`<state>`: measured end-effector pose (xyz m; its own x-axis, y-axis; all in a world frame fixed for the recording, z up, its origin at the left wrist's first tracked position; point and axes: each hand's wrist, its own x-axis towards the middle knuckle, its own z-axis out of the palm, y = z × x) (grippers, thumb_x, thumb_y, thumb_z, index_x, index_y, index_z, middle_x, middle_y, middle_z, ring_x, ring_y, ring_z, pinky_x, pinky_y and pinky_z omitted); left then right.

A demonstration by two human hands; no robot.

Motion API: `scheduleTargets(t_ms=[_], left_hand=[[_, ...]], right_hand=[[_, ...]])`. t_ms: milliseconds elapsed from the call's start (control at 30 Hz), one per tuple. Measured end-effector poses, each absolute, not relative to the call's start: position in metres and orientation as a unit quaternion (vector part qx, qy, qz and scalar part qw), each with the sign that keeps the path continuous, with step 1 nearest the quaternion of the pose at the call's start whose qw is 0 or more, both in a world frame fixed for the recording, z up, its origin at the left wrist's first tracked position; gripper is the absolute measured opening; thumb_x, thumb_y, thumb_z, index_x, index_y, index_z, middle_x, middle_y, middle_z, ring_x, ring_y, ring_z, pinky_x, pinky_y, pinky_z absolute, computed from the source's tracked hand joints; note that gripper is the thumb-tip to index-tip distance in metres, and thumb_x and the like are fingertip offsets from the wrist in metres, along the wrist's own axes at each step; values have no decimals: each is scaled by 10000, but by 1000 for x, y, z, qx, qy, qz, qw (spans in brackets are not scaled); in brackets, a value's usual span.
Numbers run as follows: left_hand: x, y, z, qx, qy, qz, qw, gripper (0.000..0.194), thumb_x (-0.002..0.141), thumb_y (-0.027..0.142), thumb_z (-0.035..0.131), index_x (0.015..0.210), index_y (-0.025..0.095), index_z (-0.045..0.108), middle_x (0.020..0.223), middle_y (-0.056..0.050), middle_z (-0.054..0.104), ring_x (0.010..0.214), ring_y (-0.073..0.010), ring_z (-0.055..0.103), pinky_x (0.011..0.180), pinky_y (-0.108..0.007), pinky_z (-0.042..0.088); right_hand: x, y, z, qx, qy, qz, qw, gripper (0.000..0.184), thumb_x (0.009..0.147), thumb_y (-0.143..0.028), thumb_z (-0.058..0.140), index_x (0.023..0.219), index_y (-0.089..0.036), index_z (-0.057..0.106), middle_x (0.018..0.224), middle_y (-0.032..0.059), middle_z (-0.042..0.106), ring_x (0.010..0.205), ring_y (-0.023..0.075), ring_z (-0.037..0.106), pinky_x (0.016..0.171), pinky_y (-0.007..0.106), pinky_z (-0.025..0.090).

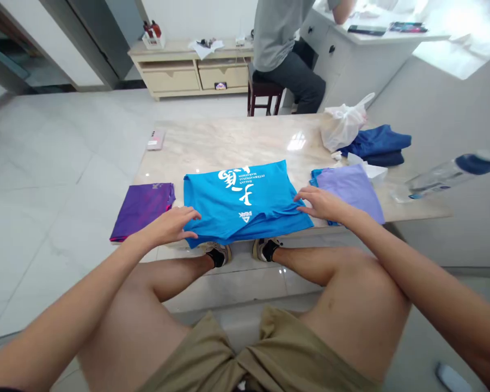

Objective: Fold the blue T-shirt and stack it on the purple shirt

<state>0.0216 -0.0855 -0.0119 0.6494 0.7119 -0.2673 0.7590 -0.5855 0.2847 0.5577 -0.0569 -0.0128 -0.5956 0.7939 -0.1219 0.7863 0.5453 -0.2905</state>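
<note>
A bright blue T-shirt [212, 204] with white lettering lies partly folded on the low marble-patterned table. Its near edge is a little wrinkled and hangs slightly over the table's front. My left hand [175, 224] rests at the shirt's left edge, thumb and fingers apart. At the right edge, my right hand [320, 204] touches the fabric with its fingers spread. Left of the shirt is a folded purple garment [141, 209] with a pinkish-red edge. Beneath my right wrist, a folded lavender cloth [351, 188] lies over some blue fabric.
A pale phone [155, 140] lies at the table's far left corner. To the right are a white plastic bag [343, 128], dark blue clothing [378, 142] and a clear bottle [445, 177] with a blue cap. Beyond the table, a person [286, 49] sits on a dark stool.
</note>
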Motion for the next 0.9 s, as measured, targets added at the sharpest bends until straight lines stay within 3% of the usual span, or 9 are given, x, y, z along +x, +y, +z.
scheduleTargets(t_ms=[133,333,500,667,800,900], left_hand=[[54,-77,-11,889,395,-103,206,459,909,477,843,1279,251,695,1277,-99,732,1124,-292,687,906,-335,463],[82,-68,-20,884,359,-170,244,58,958,264,739,1007,252,769,1081,-69,774,1044,-270,688,873,-339,444],[74,-63,-10,866,374,-153,295,119,978,299,679,976,280,797,1056,-58,782,1006,-257,699,849,-324,463],[72,-59,-1,847,410,-159,298,145,935,280,661,949,293,804,1058,-47,791,1043,-263,703,845,-308,479],[82,-61,-1,849,411,-164,289,146,877,240,671,911,270,810,1049,-66,793,1022,-269,703,840,-316,476],[84,-66,-1,845,422,-154,291,128,837,236,692,889,258,806,1046,-70,803,1033,-276,708,851,-318,489]], right_hand=[[516,-54,-17,-386,-904,181,1,380,923,-373,815,1262,-213,751,1293,153,707,1226,360,655,1064,472,525],[497,-53,-36,-354,-909,219,-9,173,998,-215,709,1161,-207,766,1099,114,753,1062,289,684,941,368,489],[499,-55,-37,-353,-899,258,-14,146,1041,-217,614,1034,-220,760,1064,77,761,975,245,698,891,331,489],[487,-59,-42,-372,-906,200,30,251,1019,-340,718,1233,-209,721,1257,137,708,1132,297,673,941,358,508],[480,-60,-36,-343,-925,159,-24,132,1018,-231,669,1088,-186,773,1171,136,730,1078,289,674,950,371,485],[477,-66,-24,-333,-920,198,-66,125,992,-230,704,1055,-204,809,1094,97,771,1042,263,697,919,336,487]])
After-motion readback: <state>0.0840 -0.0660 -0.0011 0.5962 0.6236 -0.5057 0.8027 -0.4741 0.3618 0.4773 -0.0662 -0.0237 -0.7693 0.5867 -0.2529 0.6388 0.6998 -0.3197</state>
